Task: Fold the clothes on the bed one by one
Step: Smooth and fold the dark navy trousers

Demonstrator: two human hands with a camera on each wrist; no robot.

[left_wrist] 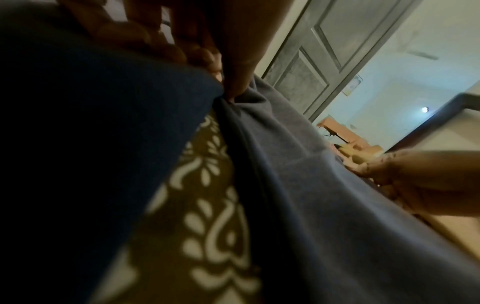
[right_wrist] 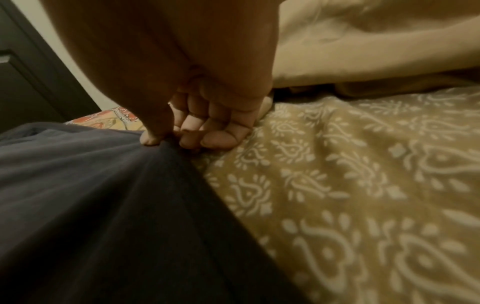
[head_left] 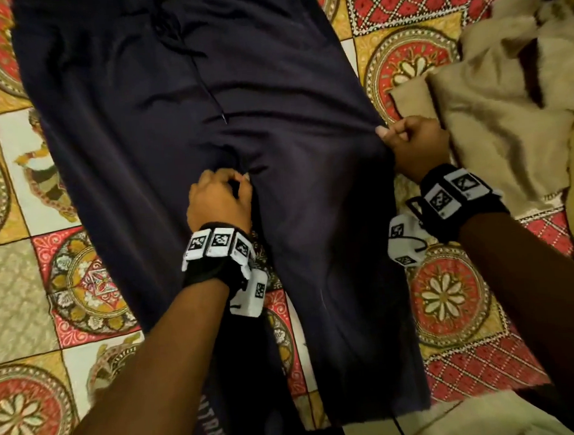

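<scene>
Both hands pinch the dark trousers [head_left: 178, 116], which lie flat and long on the bed cover [head_left: 20, 274]. That cover has red, gold and white round patterns. A gray door [left_wrist: 335, 39] and a pale wall [left_wrist: 405, 67] show past the trousers in the left wrist view.

At the crotch of the trousers, the left hand [head_left: 219, 201] has its thumb and fingers curled tight on a small bunch of cloth. At the right edge of the trousers, level with the crotch, the right hand [head_left: 415, 145] grips the side seam — thumb on top, fingers [right_wrist: 215, 142] curled under. The cloth pulls into soft folds between the two hands.

Right of the trousers, just beside the right hand, sits a heap of tan clothes [head_left: 507, 103]. A thin drawstring [head_left: 209, 94] lies down the middle of the trousers, above the crotch.

Near the bottom of the head view, the left trouser leg is partly hidden by the left arm — white letters on it are too blurry to read. The waistband is cut off at the top.
</scene>
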